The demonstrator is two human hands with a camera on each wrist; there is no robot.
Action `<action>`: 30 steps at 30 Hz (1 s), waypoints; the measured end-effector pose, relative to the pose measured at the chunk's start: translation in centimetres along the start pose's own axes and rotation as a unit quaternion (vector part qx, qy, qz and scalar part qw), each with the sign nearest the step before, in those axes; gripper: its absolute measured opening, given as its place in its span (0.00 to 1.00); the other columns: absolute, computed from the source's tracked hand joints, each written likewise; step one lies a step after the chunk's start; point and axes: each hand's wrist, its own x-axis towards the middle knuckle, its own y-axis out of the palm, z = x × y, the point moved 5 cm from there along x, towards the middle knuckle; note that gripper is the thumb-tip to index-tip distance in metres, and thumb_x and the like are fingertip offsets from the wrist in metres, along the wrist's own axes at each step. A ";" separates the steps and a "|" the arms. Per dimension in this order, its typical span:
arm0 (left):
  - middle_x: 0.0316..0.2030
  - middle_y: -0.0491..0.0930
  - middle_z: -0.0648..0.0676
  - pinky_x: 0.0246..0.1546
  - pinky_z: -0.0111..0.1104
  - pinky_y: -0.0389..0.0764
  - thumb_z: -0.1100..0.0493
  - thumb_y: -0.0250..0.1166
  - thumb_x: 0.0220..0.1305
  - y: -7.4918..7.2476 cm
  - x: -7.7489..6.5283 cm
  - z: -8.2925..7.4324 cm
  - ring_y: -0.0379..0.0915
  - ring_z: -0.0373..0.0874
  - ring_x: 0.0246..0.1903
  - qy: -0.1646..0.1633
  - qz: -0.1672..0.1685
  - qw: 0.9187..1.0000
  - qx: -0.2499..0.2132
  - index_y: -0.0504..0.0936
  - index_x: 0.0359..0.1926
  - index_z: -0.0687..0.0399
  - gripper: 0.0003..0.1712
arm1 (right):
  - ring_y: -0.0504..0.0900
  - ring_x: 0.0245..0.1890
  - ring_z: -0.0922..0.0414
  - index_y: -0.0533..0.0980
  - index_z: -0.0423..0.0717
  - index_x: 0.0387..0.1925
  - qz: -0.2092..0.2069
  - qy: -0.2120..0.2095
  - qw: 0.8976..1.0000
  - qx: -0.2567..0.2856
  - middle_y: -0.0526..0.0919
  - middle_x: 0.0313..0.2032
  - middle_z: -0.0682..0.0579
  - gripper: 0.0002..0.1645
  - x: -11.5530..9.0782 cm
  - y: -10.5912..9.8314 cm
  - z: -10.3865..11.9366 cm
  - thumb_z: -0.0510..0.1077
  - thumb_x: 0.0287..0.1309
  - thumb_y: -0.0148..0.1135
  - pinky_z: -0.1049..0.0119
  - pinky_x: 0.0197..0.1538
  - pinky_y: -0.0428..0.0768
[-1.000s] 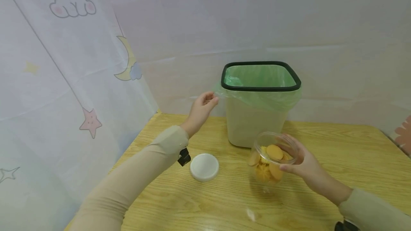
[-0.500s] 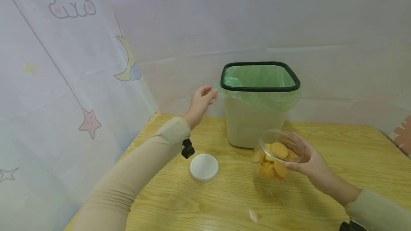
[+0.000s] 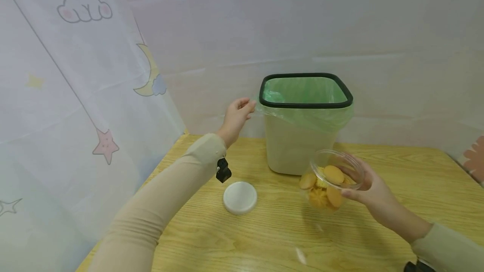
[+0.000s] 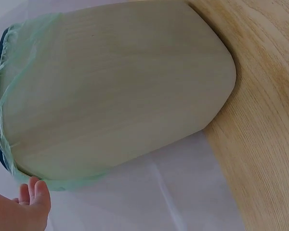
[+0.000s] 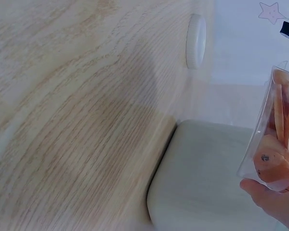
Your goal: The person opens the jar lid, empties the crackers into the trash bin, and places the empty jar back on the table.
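Note:
My right hand (image 3: 374, 192) grips a clear plastic jar (image 3: 338, 186) near its rim, thumb on the near side. Round and flower-shaped cookies (image 3: 318, 196) fill much of the jar, which is lidless and tilted above the table. In the right wrist view, part of the jar (image 5: 260, 139) and my thumb show at the right edge. My left hand (image 3: 236, 116) is raised beside the left edge of the trash bin (image 3: 298, 142), fingers loosely bent. In the left wrist view, its fingertips lie close to the green bin liner (image 4: 72, 184), with no liner visible between them.
A white screw lid (image 3: 240, 197) lies on the wooden table (image 3: 264, 238), left of the jar. The bin has a black rim (image 3: 306, 105) and stands at the table's back, near the hanging cloth (image 3: 227, 32).
My right hand has carried the jar a little to the right and slightly up. My left hand has risen slightly next to the bin; the lid and bin stay in place.

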 end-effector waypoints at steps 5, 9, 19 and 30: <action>0.62 0.69 0.64 0.60 0.41 0.70 0.59 0.56 0.73 -0.1 0.4 -0.2 0.69 0.54 0.59 0.008 -0.013 1.000 0.000 0.62 0.68 0.69 0.28 | 0.67 0.62 0.71 0.55 0.51 0.73 -0.009 -0.013 1.000 0.019 0.63 0.68 0.67 0.48 0.0 -0.4 0.2 0.19 0.56 0.57 0.73 0.48 0.79; 0.62 0.69 0.63 0.58 0.38 0.71 0.60 0.57 0.72 -0.2 0.8 -0.4 0.69 0.52 0.59 0.009 -0.023 1.000 -0.002 0.64 0.68 0.68 0.28 | 0.68 0.61 0.70 0.57 0.53 0.72 -0.017 -0.019 0.999 0.037 0.64 0.67 0.66 0.48 -0.1 -0.6 0.5 0.19 0.56 0.57 0.74 0.46 0.79; 0.61 0.70 0.65 0.59 0.42 0.71 0.61 0.59 0.71 0.3 1.7 -0.6 0.70 0.56 0.59 0.008 -0.028 0.999 -0.017 0.66 0.66 0.70 0.28 | 0.69 0.62 0.67 0.60 0.51 0.71 -0.009 -0.045 0.995 0.092 0.66 0.67 0.61 0.44 -0.1 -1.2 1.3 0.19 0.58 0.53 0.71 0.48 0.79; 0.62 0.70 0.65 0.57 0.39 0.74 0.58 0.58 0.72 0.9 2.4 -0.4 0.71 0.56 0.58 -0.021 0.008 1.000 -0.007 0.67 0.65 0.70 0.27 | 0.68 0.63 0.64 0.59 0.49 0.72 -0.010 -0.066 0.991 0.117 0.67 0.67 0.57 0.42 0.0 -2.1 2.1 0.19 0.61 0.50 0.70 0.51 0.78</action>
